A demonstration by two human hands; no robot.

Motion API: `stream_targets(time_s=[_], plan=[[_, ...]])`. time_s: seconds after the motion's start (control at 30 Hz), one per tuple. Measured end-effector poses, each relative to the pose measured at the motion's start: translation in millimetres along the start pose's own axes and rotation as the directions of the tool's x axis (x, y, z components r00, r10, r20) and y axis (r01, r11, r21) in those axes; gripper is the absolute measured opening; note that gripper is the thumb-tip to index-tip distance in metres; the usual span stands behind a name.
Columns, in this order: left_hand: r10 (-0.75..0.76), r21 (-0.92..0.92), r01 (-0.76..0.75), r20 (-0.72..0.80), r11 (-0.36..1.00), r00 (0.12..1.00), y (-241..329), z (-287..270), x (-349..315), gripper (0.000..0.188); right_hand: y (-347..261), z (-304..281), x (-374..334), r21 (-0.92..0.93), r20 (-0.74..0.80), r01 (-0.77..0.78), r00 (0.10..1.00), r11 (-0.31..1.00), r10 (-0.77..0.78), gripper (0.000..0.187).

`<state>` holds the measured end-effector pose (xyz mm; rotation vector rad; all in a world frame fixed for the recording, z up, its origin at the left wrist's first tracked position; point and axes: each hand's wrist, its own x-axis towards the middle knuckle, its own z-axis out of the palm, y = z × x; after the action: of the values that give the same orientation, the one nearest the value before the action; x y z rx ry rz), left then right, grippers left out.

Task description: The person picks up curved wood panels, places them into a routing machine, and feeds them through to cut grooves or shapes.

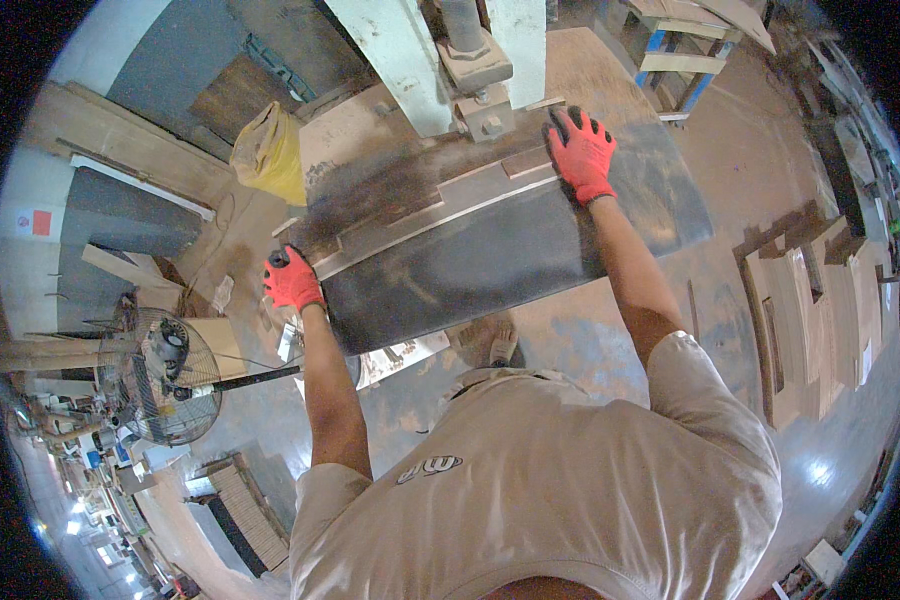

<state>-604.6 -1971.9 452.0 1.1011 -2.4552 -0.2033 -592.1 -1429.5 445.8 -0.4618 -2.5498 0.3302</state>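
A long, narrow wooden board (402, 222) with a stepped far edge lies slantwise across a dark, dusty machine table (460, 265). At its left end my left hand (296, 283), in a red glove with black fingertips, is closed with its fingers curled round the end. My right hand (583, 158), gloved alike, grips the board's far right end, fingers bent over the edge. A short brown block (527, 161) rests along the board beside my right hand. The undersides of both grips are hidden.
A white machine column (400, 60) with a metal head (485, 110) stands just beyond the board. To the left are a yellow sack (270, 155) and a caged fan (165, 375). Stacked cut panels (820, 320) stand at right, a blue-legged bench (685, 60) at far right.
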Motion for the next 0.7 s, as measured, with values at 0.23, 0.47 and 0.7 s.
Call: stream_targets(time_s=[0.23, 0.47, 0.7], plan=[[0.029, 0.041, -0.029, 0.006, 0.999, 1.000, 15, 1, -2, 0.070, 1, -14, 5, -0.030, 0.062, -0.017, 0.998, 0.999, 0.019, 0.070], [0.051, -0.027, -0.050, 0.025, 0.998, 0.998, 21, 4, -2, 0.069, 13, -11, 6, -0.009, 0.042, -0.019, 0.999, 1.000, 0.019, 0.070], [0.063, -0.020, -0.062, 0.014, 0.998, 0.998, 28, 10, -5, 0.070, 29, -6, 13, -0.027, 0.093, 0.002, 0.996, 1.000, 0.000, 0.061]])
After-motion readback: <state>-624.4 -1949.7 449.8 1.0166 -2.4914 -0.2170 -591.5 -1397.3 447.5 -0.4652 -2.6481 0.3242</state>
